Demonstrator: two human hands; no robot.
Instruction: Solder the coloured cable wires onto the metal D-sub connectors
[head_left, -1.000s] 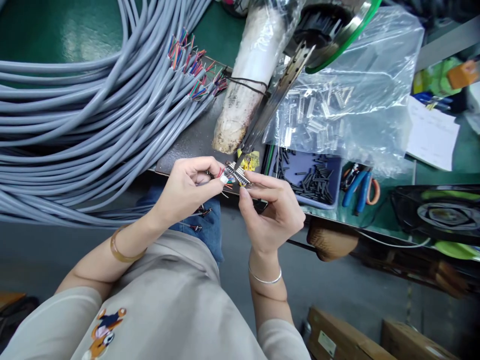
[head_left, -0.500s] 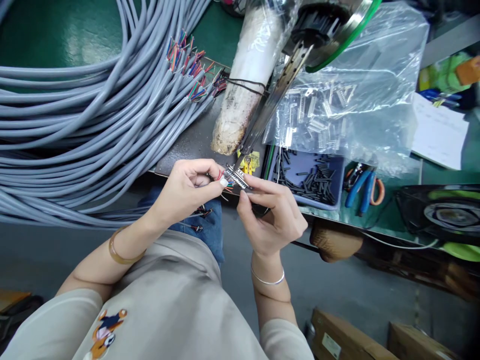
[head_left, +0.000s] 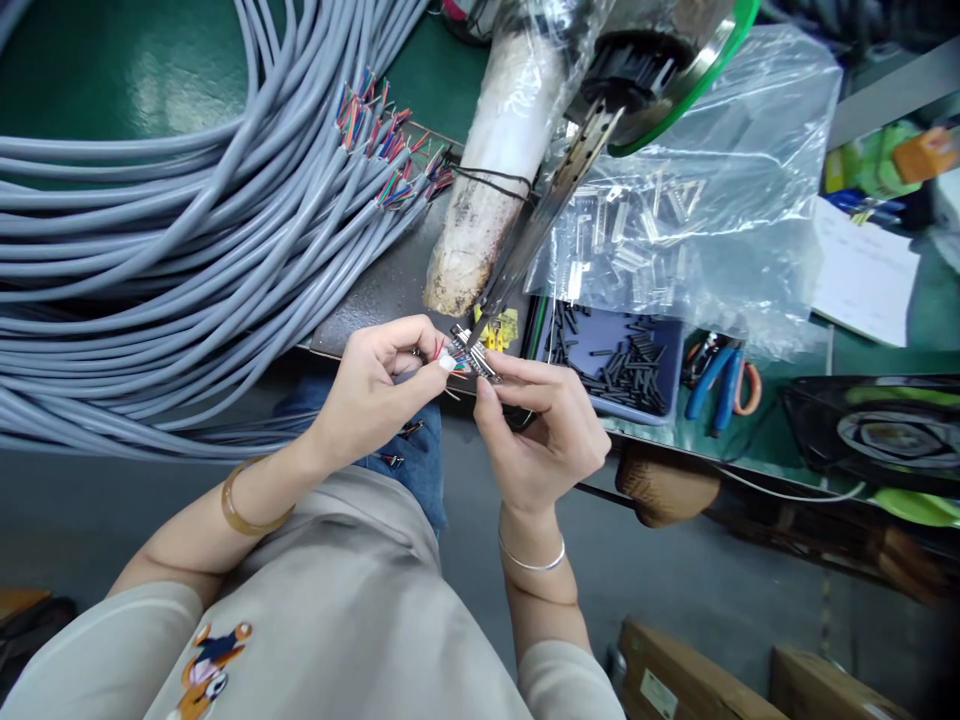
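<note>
My left hand (head_left: 379, 385) is closed, pinching thin coloured wires (head_left: 459, 369) between thumb and forefinger. Against the wire ends lies a small metal multi-pin connector (head_left: 484, 364). My right hand (head_left: 547, 425) grips the connector's right end between thumb and fingertips. From above, a slanted perforated metal shaft (head_left: 551, 195), like a soldering iron, reaches down with its dark tip at the connector; whether it touches the pins I cannot tell. Just behind lies a yellow piece (head_left: 496, 328).
Grey cables (head_left: 187, 240) with stripped coloured ends fill the left. A plastic-wrapped white roll (head_left: 495, 150) stands beside the shaft. To the right are a blue tray (head_left: 607, 405) of black tubes, a clear bag (head_left: 750, 180) of metal parts, blue-handled pliers (head_left: 724, 395) and paper (head_left: 862, 270).
The shaft's tip now overlaps the connector more, lying over its pins. Both hands keep their hold, with only slight movement. The view has shifted a little.
</note>
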